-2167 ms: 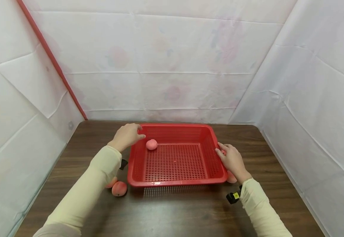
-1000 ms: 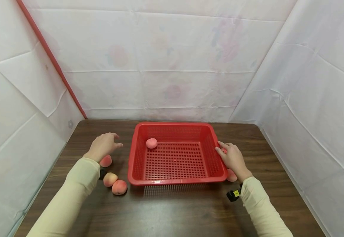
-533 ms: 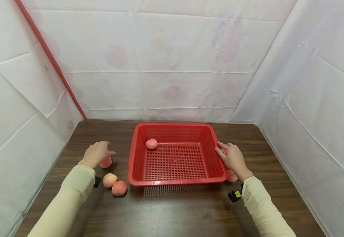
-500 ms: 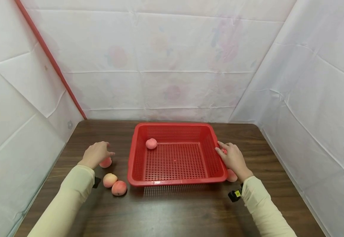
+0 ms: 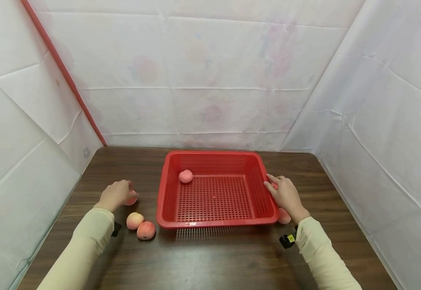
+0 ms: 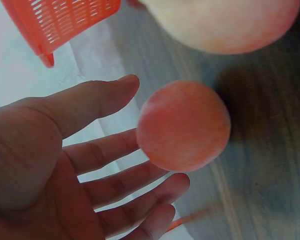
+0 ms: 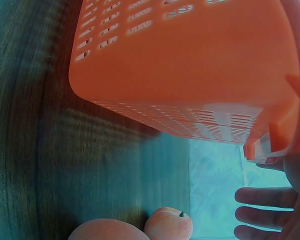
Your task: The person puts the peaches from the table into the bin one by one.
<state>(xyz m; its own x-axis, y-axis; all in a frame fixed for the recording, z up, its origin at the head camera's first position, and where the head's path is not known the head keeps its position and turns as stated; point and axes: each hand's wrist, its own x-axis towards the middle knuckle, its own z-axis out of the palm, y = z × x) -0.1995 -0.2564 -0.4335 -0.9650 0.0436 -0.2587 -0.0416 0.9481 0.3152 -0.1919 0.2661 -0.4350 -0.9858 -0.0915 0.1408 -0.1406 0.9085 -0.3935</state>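
Peach (image 6: 184,126) looks light, bruisable; we'd cup its sides with our relaxed left hand (image 5: 114,195); right hand (image 5: 284,196) grips basket (image 5: 217,222).

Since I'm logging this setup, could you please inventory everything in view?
Basket: one, red, middle of table
Inner peach: one, pink, basket's back left
Left peaches: three, pink-yellow, left of basket
Right peaches: two, pinkish, right of basket
Table: one, brown, beneath
Sheeting: count unclear, white floral, around table
Strip: one, red, left back corner
Wrist devices: two, black, at wrists
Sleeves: two, pale yellow, forearms
Left hand: one, by left peaches
Right hand: one, basket's right rim
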